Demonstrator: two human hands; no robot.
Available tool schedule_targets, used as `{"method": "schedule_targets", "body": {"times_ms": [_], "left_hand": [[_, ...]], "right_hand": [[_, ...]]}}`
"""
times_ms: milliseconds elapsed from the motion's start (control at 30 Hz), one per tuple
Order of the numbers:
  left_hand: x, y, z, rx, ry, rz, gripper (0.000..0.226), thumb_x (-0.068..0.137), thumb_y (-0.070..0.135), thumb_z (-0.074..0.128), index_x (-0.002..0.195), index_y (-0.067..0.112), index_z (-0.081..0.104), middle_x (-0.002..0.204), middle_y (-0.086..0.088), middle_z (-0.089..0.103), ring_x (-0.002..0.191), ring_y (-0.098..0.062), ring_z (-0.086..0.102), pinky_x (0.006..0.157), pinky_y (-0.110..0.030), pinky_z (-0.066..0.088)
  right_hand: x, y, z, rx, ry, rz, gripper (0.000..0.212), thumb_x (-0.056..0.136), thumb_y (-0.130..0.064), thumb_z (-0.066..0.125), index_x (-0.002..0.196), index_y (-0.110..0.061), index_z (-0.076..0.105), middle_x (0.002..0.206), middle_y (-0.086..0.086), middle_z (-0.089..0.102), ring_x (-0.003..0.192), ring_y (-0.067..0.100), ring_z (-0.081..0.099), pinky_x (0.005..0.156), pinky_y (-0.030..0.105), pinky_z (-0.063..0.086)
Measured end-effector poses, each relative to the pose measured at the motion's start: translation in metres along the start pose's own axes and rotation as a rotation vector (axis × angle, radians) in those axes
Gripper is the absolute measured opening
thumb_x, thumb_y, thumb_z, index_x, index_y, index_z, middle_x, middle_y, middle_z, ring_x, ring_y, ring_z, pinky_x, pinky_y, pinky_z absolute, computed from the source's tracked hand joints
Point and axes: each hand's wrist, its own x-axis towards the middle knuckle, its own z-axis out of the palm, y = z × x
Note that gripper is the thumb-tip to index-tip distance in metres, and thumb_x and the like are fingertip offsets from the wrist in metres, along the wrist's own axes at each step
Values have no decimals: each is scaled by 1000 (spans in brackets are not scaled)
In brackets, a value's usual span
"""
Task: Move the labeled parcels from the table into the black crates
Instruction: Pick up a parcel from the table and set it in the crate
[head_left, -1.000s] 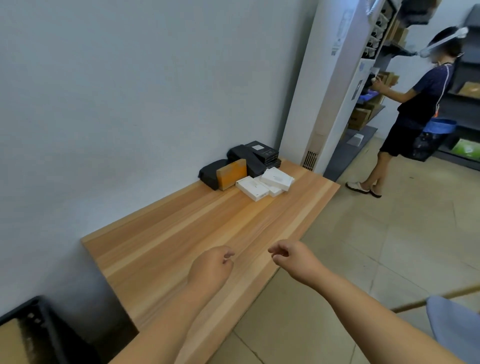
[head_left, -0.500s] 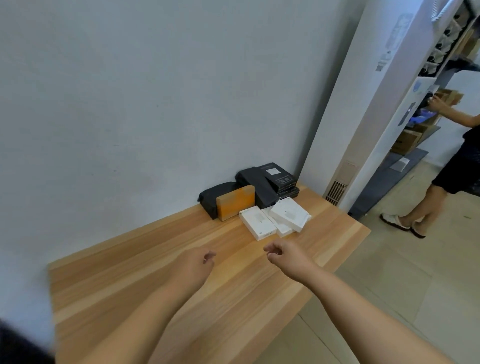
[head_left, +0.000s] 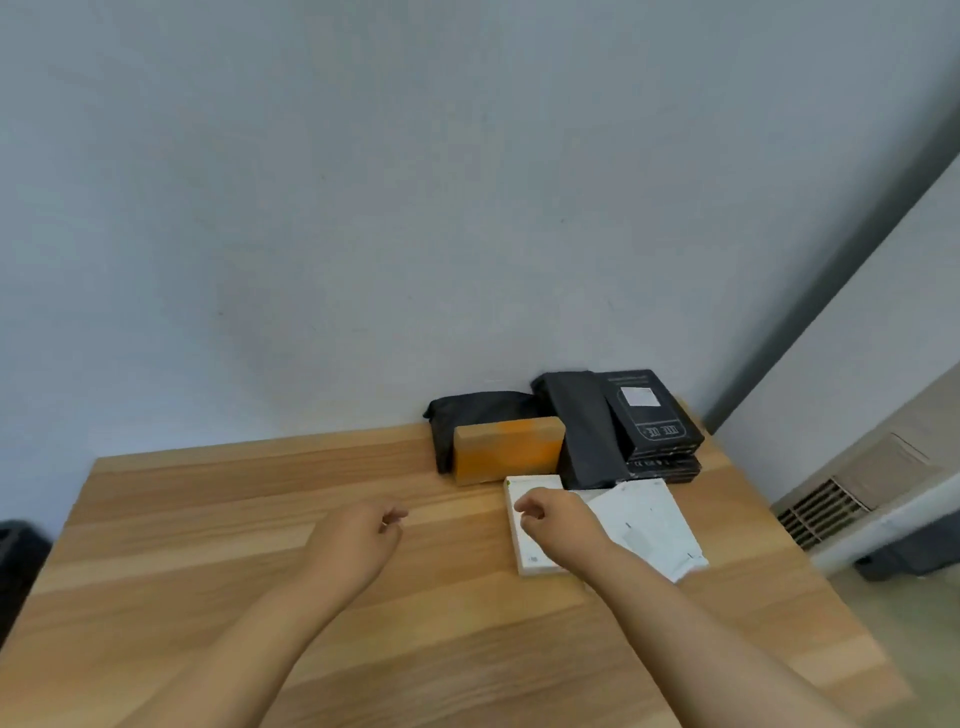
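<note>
Your loosely curled, empty right hand (head_left: 558, 522) hovers over the white parcel (head_left: 524, 540), its long axis running 12-to-6; your left hand (head_left: 358, 540), equally slack, sits toward 9.

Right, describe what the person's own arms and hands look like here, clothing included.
Both forearms are bare as far as the frame shows: no sleeves, no gloves. The left hand and right hand carry no visible rings, and neither wrist shows a watch or band. No markings, cables or tags on either arm. Any clothing higher up lies outside the view.
</note>
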Motion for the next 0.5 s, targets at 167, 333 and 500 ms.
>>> {"method": "schedule_targets", "body": {"times_ms": [167, 333, 500], "left_hand": [[20, 15, 26, -40, 18, -145, 31, 94, 20, 51, 123, 25, 61, 123, 10, 63, 110, -7, 58, 90, -19, 42], [23, 8, 37, -51, 54, -274, 29, 94, 20, 51, 121, 24, 62, 117, 9, 65, 105, -6, 59, 91, -23, 46], [20, -2, 41, -43, 90, -351, 29, 94, 21, 51, 121, 24, 62, 116, 8, 66, 103, -6, 60, 89, -22, 47]], "right_hand": [[77, 20, -28, -161, -22, -121, 30, 97, -18, 45, 123, -18, 59, 121, 1, 62, 104, 19, 60, 84, 29, 49], [141, 13, -33, -500, 11, -233, 19, 92, -12, 48, 108, -14, 58, 112, 6, 62, 88, 18, 50, 71, 30, 43], [173, 7, -25, -646, -82, -265, 71, 89, -19, 60, 149, -16, 21, 151, 4, 32, 138, 24, 30, 111, 40, 26]]}}
